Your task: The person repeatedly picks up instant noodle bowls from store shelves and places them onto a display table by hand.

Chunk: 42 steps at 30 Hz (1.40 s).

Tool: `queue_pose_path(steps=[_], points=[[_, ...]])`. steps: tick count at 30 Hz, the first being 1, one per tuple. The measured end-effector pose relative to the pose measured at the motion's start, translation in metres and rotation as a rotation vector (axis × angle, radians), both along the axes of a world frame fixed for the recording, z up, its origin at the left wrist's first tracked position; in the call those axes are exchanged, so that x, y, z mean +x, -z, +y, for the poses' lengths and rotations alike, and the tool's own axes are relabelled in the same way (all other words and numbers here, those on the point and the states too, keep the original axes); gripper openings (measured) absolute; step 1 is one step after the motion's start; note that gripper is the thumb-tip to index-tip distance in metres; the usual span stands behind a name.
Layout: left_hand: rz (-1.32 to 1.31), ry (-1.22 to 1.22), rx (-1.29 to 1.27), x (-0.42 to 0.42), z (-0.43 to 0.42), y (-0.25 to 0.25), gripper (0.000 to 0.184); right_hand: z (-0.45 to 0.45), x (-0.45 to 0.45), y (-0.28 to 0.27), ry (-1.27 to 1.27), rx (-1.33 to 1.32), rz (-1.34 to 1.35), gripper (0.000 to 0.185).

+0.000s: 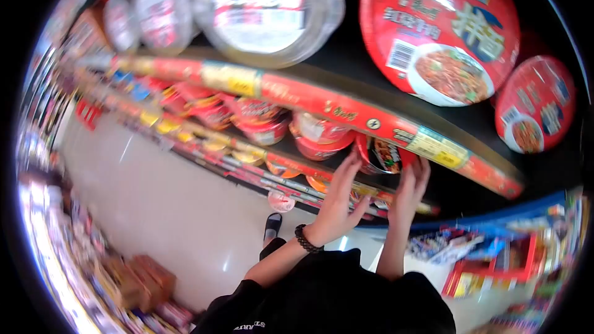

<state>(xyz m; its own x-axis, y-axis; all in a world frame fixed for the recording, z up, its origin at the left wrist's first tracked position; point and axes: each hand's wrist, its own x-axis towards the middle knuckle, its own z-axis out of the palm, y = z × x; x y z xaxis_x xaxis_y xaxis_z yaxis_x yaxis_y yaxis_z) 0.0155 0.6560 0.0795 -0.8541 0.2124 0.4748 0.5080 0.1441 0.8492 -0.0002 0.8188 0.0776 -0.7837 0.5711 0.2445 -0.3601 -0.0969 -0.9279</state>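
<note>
Head view: one red-and-black instant-noodle tub, located between the two grips, just below the upper shelf's red price rail, which hides its top. Left grip: bare hand, beaded bracelet at the wrist; fingers long and nearly straight, thumb standing well apart, fingertips at the tub's left side. Right grip: bare hand, fingers slightly bent, fingertips at the tub's right side. Spread between grips: about the width of the tub; whether either presses on it, or the shelf beneath bears it, cannot be told. Handling, as judged: light for its bulk, walls thin and fairly stiff yet liable to dent under a hard squeeze, outer surface smooth and apt to slip. Recommended hold: opposite sides, just below the rim, light even pressure, one grip to each side. Adjacent stock: red noodle bowl, just left of the tub and beyond the left grip's fingertips; further red bowl, farther left. Above the right grip, on the upper shelf: large red noodle bowl marked "BIG", with a second red bowl to its right. Above and left of the left grip: clear-lidded tub, label too blurred to read.
</note>
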Motion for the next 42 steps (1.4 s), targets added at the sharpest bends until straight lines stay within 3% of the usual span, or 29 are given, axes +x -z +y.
queue_pose_path(steps=[1, 5, 9, 11, 19, 21, 25, 29, 31, 33, 35, 39, 42], points=[[0.010, 0.028, -0.005, -0.006, -0.002, 0.001, 0.075, -0.005, -0.004, 0.002, 0.048, 0.089, -0.051, 0.046], [-0.050, 0.185, -0.051, -0.031, -0.009, 0.004, 0.087, -0.021, -0.021, 0.004, 0.120, -0.011, -0.160, 0.048], [0.032, 0.224, -0.104, -0.040, -0.013, 0.015, 0.087, -0.035, -0.019, -0.007, 0.126, -0.048, -0.123, 0.051], [0.084, 0.292, -0.093, -0.041, -0.022, 0.004, 0.085, -0.054, -0.008, -0.033, 0.201, -0.044, -0.078, 0.054], [0.155, 0.509, 0.029, -0.009, -0.042, 0.006, 0.083, -0.102, 0.083, -0.034, 0.481, 0.074, -0.074, 0.064], [0.163, 0.509, 0.088, 0.004, -0.048, 0.012, 0.086, -0.114, 0.117, -0.015, 0.546, 0.334, -0.116, 0.065], [0.044, 0.635, 0.218, 0.042, -0.057, 0.019, 0.101, -0.155, 0.183, -0.005, 0.729, 0.497, -0.162, 0.069], [-0.214, 0.897, 0.352, 0.086, -0.063, 0.023, 0.117, -0.188, 0.244, -0.014, 0.748, 0.386, -0.179, 0.063], [-0.235, 0.931, 0.270, 0.107, -0.070, 0.029, 0.128, -0.203, 0.269, -0.013, 0.784, 0.405, -0.167, 0.062], [-0.319, 0.997, 0.293, 0.128, -0.074, 0.021, 0.130, -0.212, 0.296, -0.004, 0.832, 0.463, -0.205, 0.056], [-0.236, 1.006, 0.277, 0.148, -0.078, 0.015, 0.133, -0.223, 0.319, -0.010, 0.849, 0.472, -0.189, 0.054], [-0.349, 1.158, 0.279, 0.184, -0.085, 0.009, 0.137, -0.238, 0.365, 0.002, 0.851, 0.296, -0.110, 0.049], [-0.278, 1.267, 0.222, 0.205, -0.075, 0.025, 0.139, -0.242, 0.395, 0.018, 0.910, 0.128, -0.056, 0.063]])
